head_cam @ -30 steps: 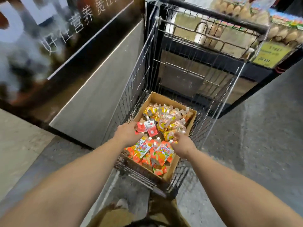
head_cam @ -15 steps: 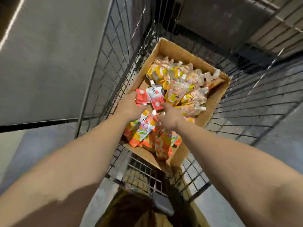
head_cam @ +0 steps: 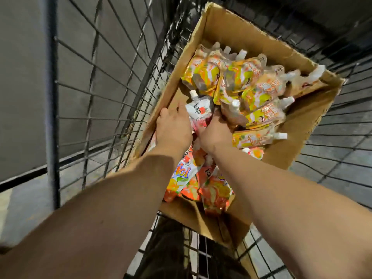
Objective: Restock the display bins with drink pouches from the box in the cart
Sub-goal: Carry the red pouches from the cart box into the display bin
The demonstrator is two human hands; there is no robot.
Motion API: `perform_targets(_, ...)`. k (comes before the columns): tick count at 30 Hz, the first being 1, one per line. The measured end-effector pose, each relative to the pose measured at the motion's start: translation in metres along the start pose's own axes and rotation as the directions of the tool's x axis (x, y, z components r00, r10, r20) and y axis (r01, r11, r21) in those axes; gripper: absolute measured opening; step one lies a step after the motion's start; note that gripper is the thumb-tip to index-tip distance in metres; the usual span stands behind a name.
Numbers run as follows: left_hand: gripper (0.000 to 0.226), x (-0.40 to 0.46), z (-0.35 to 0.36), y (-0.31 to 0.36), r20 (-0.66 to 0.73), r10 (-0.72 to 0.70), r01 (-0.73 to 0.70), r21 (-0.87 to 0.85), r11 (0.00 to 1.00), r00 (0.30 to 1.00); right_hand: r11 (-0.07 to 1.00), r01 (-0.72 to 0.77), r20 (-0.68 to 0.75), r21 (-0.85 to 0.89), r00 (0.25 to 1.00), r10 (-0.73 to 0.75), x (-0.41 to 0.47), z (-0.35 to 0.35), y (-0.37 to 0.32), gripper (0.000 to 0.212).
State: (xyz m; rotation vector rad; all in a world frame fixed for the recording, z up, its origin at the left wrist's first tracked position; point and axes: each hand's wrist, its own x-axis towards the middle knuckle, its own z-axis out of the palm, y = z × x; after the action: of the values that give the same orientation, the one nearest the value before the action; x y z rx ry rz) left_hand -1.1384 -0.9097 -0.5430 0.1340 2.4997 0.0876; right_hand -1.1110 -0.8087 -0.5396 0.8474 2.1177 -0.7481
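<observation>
Reaching into the box (head_cam: 219,27), both hands met at a white pouch (head_cam: 199,111); left hand (head_cam: 173,129) lay against it, fingers fairly straight; right hand (head_cam: 216,133) hid its fingers, grip unclear; seemingly gathering pouches for restocking.

- both bare forearms reach forward and down, converging so the hands end up side by side, nearly touching
- left hand (head_cam: 174,128) is back-up, fingers pointing forward and fairly flat
- right hand (head_cam: 216,133) is knuckles-up with fingers curled under, fingertips hidden from view
</observation>
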Motion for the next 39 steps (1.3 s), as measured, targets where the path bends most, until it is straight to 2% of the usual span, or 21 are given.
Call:
perform_targets(2, 0.047, -0.001, 0.001, 0.000, -0.036, 0.014, -0.013, 0.039, 0.999, 0.999, 1.000, -0.016, 0.016, -0.020, 1.000, 0.016, 0.006, -0.002, 0.002, 0.054)
perform_targets(4, 0.040, 0.003, 0.000, -0.001, 0.001, 0.009, -0.010, 0.041, 0.999, 1.000, 1.000, -0.010, 0.032, 0.007, 0.999, 0.010, 0.007, -0.003, 0.002, 0.052)
perform_targets(5, 0.037, 0.006, -0.003, -0.002, 0.066, -0.023, 0.024, -0.005, 1.000, 0.998, 1.000, -0.008, 0.035, 0.023, 0.999, 0.007, 0.007, -0.005, 0.002, 0.050)
perform_targets(7, 0.030, 0.005, -0.012, -0.007, 0.228, -0.113, 0.163, -0.212, 0.963, 0.967, 0.997, 0.004, 0.072, 0.082, 0.997, -0.010, 0.008, -0.009, 0.001, 0.050)
perform_targets(9, 0.017, -0.003, -0.022, -0.015, 0.321, -0.171, 0.314, -0.470, 0.825, 0.931, 0.979, 0.025, 0.112, 0.202, 0.993, -0.048, 0.007, -0.019, 0.002, 0.038)
perform_targets(11, 0.016, -0.017, -0.026, -0.021, 0.353, -0.167, 0.374, -0.676, 0.635, 0.921, 0.927, 0.038, 0.171, 0.374, 0.979, -0.109, 0.000, -0.031, 0.005, 0.021)
perform_targets(14, 0.014, -0.046, -0.032, -0.025, 0.430, -0.078, 0.427, -0.830, 0.359, 0.900, 0.807, -0.037, 0.305, 0.589, 0.935, -0.180, -0.015, -0.046, 0.014, 0.013)
perform_targets(17, 0.040, -0.075, -0.036, -0.031, 0.471, 0.050, 0.463, -0.879, 0.115, 0.881, 0.744, -0.096, 0.390, 0.661, 0.892, -0.230, -0.045, -0.064, 0.016, 0.029)
perform_targets(20, 0.068, -0.105, -0.048, -0.033, 0.456, 0.122, 0.459, -0.888, 0.003, 0.882, 0.631, -0.140, 0.392, 0.763, 0.876, -0.280, -0.083, -0.081, 0.017, 0.025)
perform_targets(22, 0.065, -0.125, -0.059, -0.034, 0.423, 0.168, 0.438, -0.897, -0.064, 0.891, 0.578, -0.147, 0.371, 0.803, 0.882, -0.291, -0.106, -0.088, 0.019, 0.017)
perform_targets(25, 0.036, -0.152, -0.081, -0.032, 0.364, 0.157, 0.388, -0.908, -0.157, 0.918, 0.532, -0.161, 0.348, 0.832, 0.897, -0.273, -0.144, -0.102, 0.021, 0.017)
perform_targets(29, 0.039, -0.197, -0.106, -0.032, 0.251, 0.122, 0.275, -0.920, -0.277, 0.960, 0.573, -0.029, 0.274, 0.819, 0.898, -0.346, -0.198, -0.115, 0.024, 0.015)
perform_targets(31, 0.039, -0.233, -0.114, -0.034, 0.174, 0.107, 0.198, -0.931, -0.306, 0.979, 0.584, 0.055, 0.249, 0.810, 0.869, -0.427, -0.231, -0.118, 0.024, 0.018)
perform_targets(35, 0.037, -0.317, -0.117, -0.055, 0.041, -0.054, 0.019, -0.933, -0.359, 0.998, 0.617, 0.169, 0.297, 0.768, 0.760, -0.578, -0.298, -0.107, 0.018, 0.014)
perform_targets(39, 0.022, -0.427, -0.102, -0.085, -0.059, -0.203, -0.139, -0.902, -0.408, 0.978, 0.629, 0.334, 0.417, 0.702, 0.523, -0.744, -0.377, -0.067, 0.016, 0.022)
